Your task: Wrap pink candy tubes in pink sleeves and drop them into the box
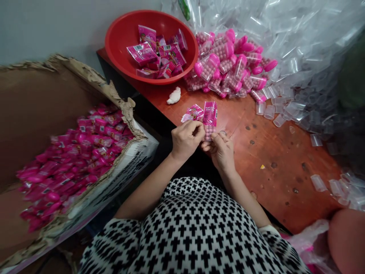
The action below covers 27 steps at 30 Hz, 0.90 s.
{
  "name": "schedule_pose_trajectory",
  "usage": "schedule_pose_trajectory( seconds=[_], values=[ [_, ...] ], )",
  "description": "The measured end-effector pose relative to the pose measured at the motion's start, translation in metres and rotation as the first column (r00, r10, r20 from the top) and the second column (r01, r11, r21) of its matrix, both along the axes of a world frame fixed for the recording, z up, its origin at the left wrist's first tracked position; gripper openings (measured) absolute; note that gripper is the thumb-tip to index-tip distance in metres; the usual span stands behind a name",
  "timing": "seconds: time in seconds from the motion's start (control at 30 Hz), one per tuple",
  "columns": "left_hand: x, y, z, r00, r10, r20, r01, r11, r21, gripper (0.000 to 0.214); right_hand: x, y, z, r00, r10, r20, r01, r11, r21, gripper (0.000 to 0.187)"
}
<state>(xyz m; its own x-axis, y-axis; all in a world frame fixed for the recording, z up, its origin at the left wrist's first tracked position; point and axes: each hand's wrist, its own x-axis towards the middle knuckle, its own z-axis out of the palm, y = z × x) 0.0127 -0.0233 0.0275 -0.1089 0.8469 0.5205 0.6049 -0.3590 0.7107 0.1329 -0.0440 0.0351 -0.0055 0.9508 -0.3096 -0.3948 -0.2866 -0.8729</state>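
Above the table's near edge, a clear candy tube (210,134) with pink balls at its lower end stands out between my hands, its upper part covered by a shiny pink printed sleeve (210,112). My right hand (222,150) grips the tube's lower end between thumb and fingers. Curled closed, my left hand (186,139) pinches at the left side of the tube, near the sleeve's lower edge; its fingertips are partly hidden. Just beyond my left hand, more flat pink printed wrapping (195,112) lies on the table.
A red basin (114,53) holds pink sleeves. Pink-capped candy tubes (228,64) are heaped behind my hands, beside loose clear cups (293,106) on the reddish table (256,160). A white lump (173,95) lies near the basin. Left, a torn carton (134,140) contains wrapped pink tubes (76,156).
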Motion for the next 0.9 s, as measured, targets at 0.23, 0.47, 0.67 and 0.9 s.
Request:
schedule_pose_trajectory(
  seconds=[0.23,0.47,0.67,0.9],
  values=[
    [0.003,-0.012,-0.002,0.995,-0.098,0.016,0.099,0.994,-0.050,0.016,-0.005,0.006,-0.006,0.994,-0.106,0.034,0.105,0.994,0.018,0.020],
    [0.003,-0.009,0.000,0.951,0.025,0.308,0.041,0.978,-0.207,0.019,-0.002,0.005,-0.001,1.000,-0.015,-0.010,0.015,1.000,0.017,0.024],
    [-0.001,-0.002,-0.005,0.981,0.017,0.194,0.010,0.991,-0.137,0.015,-0.003,0.002,-0.005,1.000,-0.004,0.025,0.003,0.999,0.039,0.025],
    [-0.004,0.002,-0.011,0.999,0.000,0.038,0.003,0.998,-0.068,0.012,-0.005,0.001,-0.002,1.000,-0.003,0.029,0.002,1.000,0.029,0.024]
  ],
)
